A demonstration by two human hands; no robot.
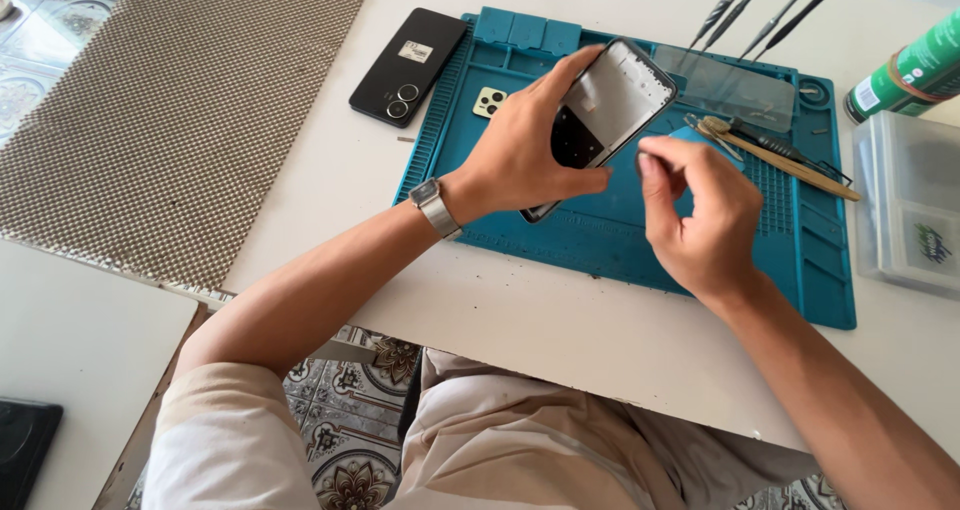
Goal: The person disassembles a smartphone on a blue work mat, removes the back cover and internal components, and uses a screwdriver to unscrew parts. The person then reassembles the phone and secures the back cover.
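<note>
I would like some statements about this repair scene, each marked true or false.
1. The left hand holds a phone frame above the blue mat. True.
2. The right hand grips a screwdriver. False: its fingers are pinched together near the frame, and the screwdrivers lie at the far edge of the mat.
3. A black phone lies on the table left of the mat. True.
4. The wristwatch is on the right wrist. False: it is on the left wrist.
5. A green bottle lies at the right. True.
</note>
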